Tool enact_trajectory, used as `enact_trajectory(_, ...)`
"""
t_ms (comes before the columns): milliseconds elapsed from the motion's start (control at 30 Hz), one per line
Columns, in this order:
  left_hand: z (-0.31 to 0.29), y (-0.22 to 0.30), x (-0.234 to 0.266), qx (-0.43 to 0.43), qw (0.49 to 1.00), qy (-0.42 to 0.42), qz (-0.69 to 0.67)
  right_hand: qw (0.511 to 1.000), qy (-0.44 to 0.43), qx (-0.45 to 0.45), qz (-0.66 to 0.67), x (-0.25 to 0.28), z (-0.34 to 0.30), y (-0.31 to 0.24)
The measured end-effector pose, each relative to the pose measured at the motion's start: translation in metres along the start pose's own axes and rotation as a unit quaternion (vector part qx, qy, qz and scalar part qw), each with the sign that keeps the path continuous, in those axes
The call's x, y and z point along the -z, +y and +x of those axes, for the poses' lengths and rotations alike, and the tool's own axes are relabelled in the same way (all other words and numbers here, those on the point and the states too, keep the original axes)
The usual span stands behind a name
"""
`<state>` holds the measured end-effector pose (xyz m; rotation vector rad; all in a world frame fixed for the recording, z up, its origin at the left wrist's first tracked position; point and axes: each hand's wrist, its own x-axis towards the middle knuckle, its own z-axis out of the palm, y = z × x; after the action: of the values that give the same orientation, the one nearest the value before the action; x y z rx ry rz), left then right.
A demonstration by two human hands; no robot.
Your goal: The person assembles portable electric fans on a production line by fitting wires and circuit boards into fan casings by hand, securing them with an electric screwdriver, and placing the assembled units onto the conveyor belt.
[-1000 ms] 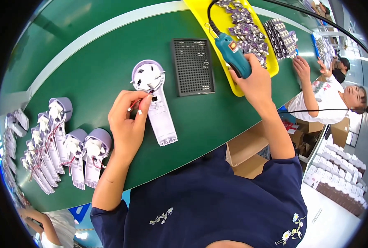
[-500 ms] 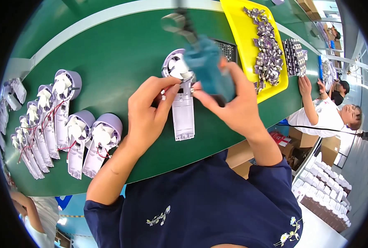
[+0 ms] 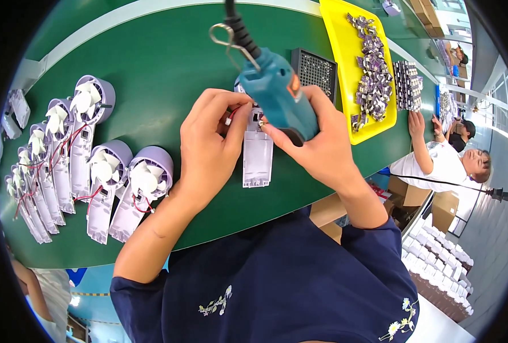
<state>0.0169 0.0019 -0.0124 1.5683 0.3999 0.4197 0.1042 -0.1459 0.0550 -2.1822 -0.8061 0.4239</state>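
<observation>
On the green table in front of me lies a pale lilac handheld-fan housing (image 3: 258, 160), its round end mostly hidden behind the tool. My left hand (image 3: 211, 143) pinches at the housing's upper left edge, with thin red wires (image 3: 231, 116) and a white connector at its fingers. My right hand (image 3: 328, 151) is wrapped round a teal electric screwdriver (image 3: 276, 88), held tilted above the housing. The right thumb reaches to the housing beside a small dark square part; whether it presses something small there I cannot tell. The screwdriver's tip is hidden.
Several fan housings (image 3: 102, 171) with white blades and red wires lie at the left. A black screw tray (image 3: 334, 77) and a yellow tray (image 3: 345, 68) of small circuit boards stand at the right, near stacked boards (image 3: 407, 86). A co-worker (image 3: 451, 166) sits at the far right.
The screwdriver has come down and left, now covering the fan's blades. My right thumb has moved left and down slightly. My left hand keeps its pinch at the housing's edge.
</observation>
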Motion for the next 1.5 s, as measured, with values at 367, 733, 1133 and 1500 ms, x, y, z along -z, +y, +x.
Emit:
enact_trajectory(367,0.001,-0.003,0.002,-0.066,0.997,-0.008,0.037,1.0,-0.013,-0.019,-0.021,-0.009,0.003,0.004)
enact_trajectory(733,-0.005,0.0,0.006,-0.082,0.991,-0.081,0.064,0.999,-0.013,-0.024,-0.03,-0.005,-0.005,0.009)
enact_trajectory(1133,-0.001,0.009,0.008,-0.088,0.974,-0.133,0.163,0.994,-0.079,-0.052,0.056,0.01,-0.004,0.019)
enact_trajectory(1500,0.0,0.005,0.01,-0.043,0.978,-0.12,0.167,0.941,-0.113,-0.099,0.305,0.034,-0.011,0.027)
